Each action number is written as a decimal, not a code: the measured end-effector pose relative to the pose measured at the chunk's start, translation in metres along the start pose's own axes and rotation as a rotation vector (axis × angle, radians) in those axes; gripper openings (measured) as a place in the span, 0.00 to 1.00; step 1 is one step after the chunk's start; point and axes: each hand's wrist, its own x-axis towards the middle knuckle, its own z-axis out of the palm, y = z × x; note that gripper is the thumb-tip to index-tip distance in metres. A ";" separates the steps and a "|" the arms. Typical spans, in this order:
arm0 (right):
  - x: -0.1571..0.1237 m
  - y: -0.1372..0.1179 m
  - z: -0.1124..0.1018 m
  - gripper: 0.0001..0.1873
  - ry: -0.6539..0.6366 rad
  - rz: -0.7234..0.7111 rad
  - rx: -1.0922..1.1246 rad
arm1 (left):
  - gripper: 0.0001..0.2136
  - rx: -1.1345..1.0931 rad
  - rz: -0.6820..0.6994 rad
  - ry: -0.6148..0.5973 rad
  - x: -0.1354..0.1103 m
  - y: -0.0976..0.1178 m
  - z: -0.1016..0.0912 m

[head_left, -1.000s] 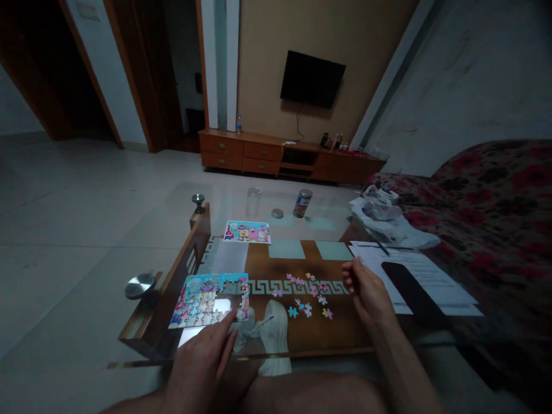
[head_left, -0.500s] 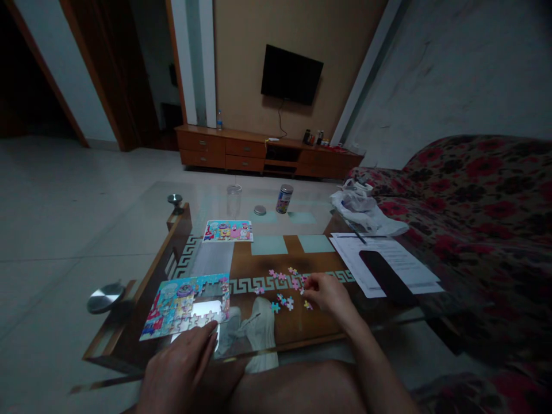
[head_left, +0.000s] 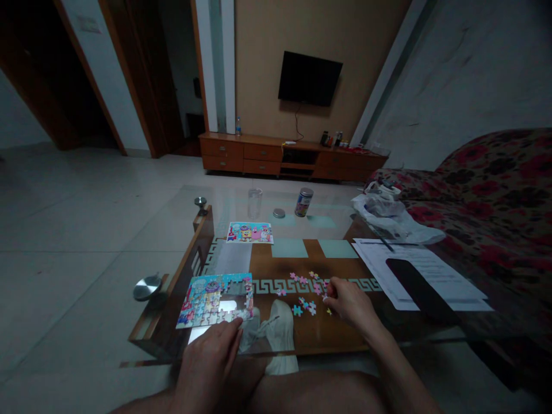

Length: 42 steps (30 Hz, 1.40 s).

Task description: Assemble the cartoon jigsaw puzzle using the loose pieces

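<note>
Hands sit apart: the left hand (head_left: 207,359) lies flat against the near edge of the part-built jigsaw puzzle (head_left: 213,300). The right hand (head_left: 351,305) curls narrow beside the loose pieces (head_left: 304,293) on the table (head_left: 190,253); whether it holds one is hidden.

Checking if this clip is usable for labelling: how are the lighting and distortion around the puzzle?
Head view: dim overall, with dark corners; glare shines off the glass tabletop through the gap in the jigsaw puzzle; wide-angle distortion leans the door frame and the wall.
</note>
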 end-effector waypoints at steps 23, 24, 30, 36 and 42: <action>0.006 -0.082 0.023 0.05 -0.067 -0.351 0.678 | 0.13 -0.027 -0.023 -0.036 0.005 0.008 -0.009; 0.006 -0.088 0.024 0.05 -0.086 -0.358 0.673 | 0.13 -0.035 -0.021 -0.034 0.005 0.008 -0.009; 0.008 -0.108 0.031 0.08 -0.125 -0.391 0.676 | 0.12 -0.050 -0.009 -0.031 0.005 0.007 -0.011; 0.014 -0.116 0.036 0.09 -0.102 -0.406 0.672 | 0.12 -0.065 -0.002 -0.021 0.004 0.006 -0.011; 0.022 -0.118 0.037 0.09 -0.096 -0.360 0.680 | 0.12 -0.067 -0.011 -0.025 0.004 0.007 -0.011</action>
